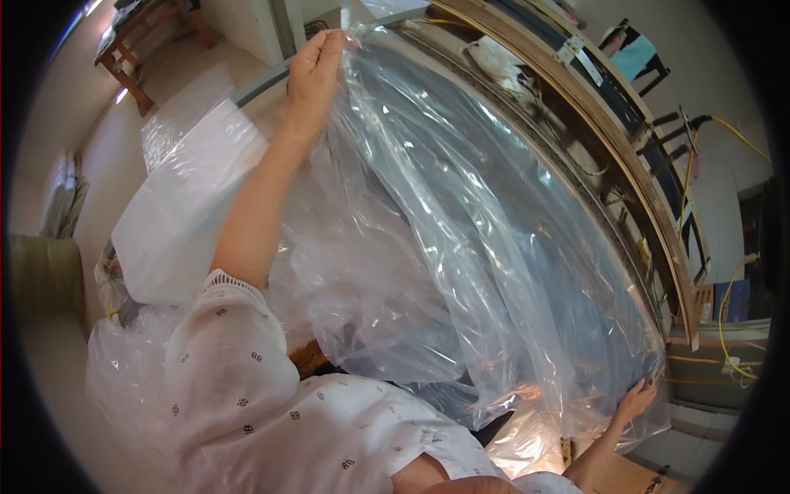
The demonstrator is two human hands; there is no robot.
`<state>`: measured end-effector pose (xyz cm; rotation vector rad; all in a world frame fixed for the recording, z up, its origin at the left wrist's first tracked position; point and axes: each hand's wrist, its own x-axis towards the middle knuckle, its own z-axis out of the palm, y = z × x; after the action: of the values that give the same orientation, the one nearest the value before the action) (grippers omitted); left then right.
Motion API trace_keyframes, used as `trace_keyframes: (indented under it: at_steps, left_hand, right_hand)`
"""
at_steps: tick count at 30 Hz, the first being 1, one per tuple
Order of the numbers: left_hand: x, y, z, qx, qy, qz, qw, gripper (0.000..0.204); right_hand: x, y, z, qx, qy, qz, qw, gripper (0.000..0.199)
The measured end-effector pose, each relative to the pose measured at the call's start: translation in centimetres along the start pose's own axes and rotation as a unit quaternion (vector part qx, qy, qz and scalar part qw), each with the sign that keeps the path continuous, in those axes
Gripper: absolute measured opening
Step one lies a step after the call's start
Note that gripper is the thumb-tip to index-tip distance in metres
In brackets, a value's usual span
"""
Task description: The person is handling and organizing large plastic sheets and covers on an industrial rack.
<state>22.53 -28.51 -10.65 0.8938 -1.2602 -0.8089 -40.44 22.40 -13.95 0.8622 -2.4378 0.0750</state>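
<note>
A large clear plastic sheet [494, 255] stretches between my two hands, with long shiny folds running across it. My left hand [315, 66], arm reaching far out, is closed around the sheet's bunched corner at the top. Down at the lower right my right hand [636, 401] grips the opposite end of the sheet, its fingers partly covered by the film. Looser, crumpled film hangs below the taut part, close to my body. Whatever lies beneath the sheet shows only as a bluish-grey surface.
A long machine frame with a wooden rail [609, 128] curves along the far side. Yellow cords [726, 317] hang at the right. White sheeting [185, 206] lies at the left, near an olive roll [45, 284]. A wooden table [136, 37] stands at the back left.
</note>
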Motion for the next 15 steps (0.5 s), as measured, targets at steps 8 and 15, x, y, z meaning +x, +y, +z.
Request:
trace_keyframes:
  at_steps: [8,15]
  left_hand:
    - [-2.5,4.3,-2.0,-0.067,-0.091,0.081,0.990,0.017]
    - [-3.2,5.5,-4.2,-0.114,-0.113,0.000,0.987,0.014]
  right_hand:
    - [-0.3,1.0,1.4,-0.006,-0.007,-0.016,1.000,0.040]
    - [-0.1,1.7,2.1,-0.024,0.007,-0.022,0.999,0.043]
